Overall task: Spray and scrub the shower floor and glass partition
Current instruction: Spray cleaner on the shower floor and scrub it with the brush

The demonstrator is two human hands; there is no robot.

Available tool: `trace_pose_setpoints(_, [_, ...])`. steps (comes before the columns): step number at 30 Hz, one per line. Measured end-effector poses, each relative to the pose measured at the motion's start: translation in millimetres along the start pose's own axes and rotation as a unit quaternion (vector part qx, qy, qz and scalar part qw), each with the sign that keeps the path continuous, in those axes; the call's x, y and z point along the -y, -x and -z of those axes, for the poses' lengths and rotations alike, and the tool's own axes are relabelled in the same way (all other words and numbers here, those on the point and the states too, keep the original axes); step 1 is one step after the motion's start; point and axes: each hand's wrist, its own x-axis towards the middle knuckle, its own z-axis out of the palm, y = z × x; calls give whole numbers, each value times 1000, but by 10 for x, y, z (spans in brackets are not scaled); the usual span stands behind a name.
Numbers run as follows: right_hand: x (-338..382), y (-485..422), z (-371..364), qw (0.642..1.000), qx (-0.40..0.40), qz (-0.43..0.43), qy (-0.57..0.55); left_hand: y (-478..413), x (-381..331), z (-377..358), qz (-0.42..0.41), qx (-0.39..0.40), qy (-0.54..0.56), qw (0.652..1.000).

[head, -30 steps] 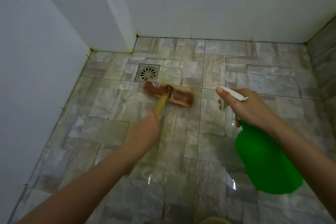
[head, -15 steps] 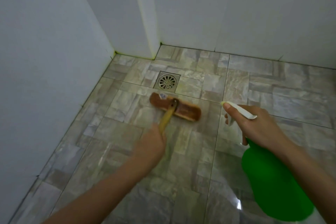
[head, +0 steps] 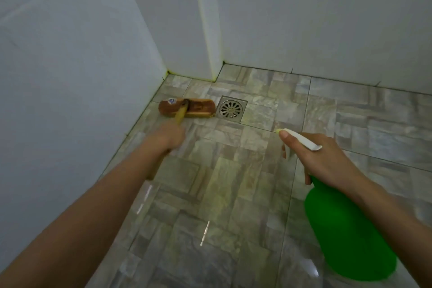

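Head view, one brush (head: 200,107), one bottle (head: 350,236)

The brush head (head: 187,107) is shifted from just below the floor drain (head: 231,109) to its left, so that its right end is now set just beside the drain's edge and its left end near the left wall (head: 70,77). It is turned from a slant to nearly level across the frame. The left hand (head: 167,135), gripped on the brush handle (head: 180,116), is carried up and leftward with it. The nozzle (head: 301,139) of the spray bottle (head: 350,236), held in the right hand (head: 322,159), is brought nearer the drain.
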Motion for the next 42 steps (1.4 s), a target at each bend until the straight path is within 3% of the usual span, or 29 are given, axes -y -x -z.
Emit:
trace_pose_setpoints(3, [82, 28, -26, 1000, -4, 3, -4, -31, 52, 120, -30, -25, 67, 997])
trace_pose_setpoints(5, [125, 63, -62, 1000, 4, 17, -4, 141, 235, -80, -68, -84, 26, 994])
trace_pose_setpoints(8, [130, 66, -75, 1000, -3, 17, -7, 461, 400, -494, -67, -99, -13, 993])
trace_pose_setpoints(11, [138, 26, -61, 999, -21, 19, -17, 146, 454, -388, -79, -125, -18, 989])
trace_pose_setpoints(16, [197, -14, -118, 999, -21, 26, -21, -673, 274, 277, -119, -99, -8, 988])
trace_pose_setpoints(23, [212, -75, -180, 999, -6, 9, -42, -103, 476, -362, -119, -82, 1, 989])
trace_pose_setpoints(27, [288, -194, -188, 999, -14, 11, -30, -803, 362, 81, -124, -131, -44, 983])
trace_pose_setpoints(30, [349, -284, -229, 999, -17, 24, -12, -1121, 187, 337, -143, -106, -69, 982])
trace_pose_setpoints(37, [325, -354, -191, 999, -30, 17, -37, -470, 675, -53, -191, -70, -56, 977])
trace_pose_setpoints(42, [382, -395, -163, 999, -29, 17, -30, -1135, 316, 286, -151, -99, -78, 981])
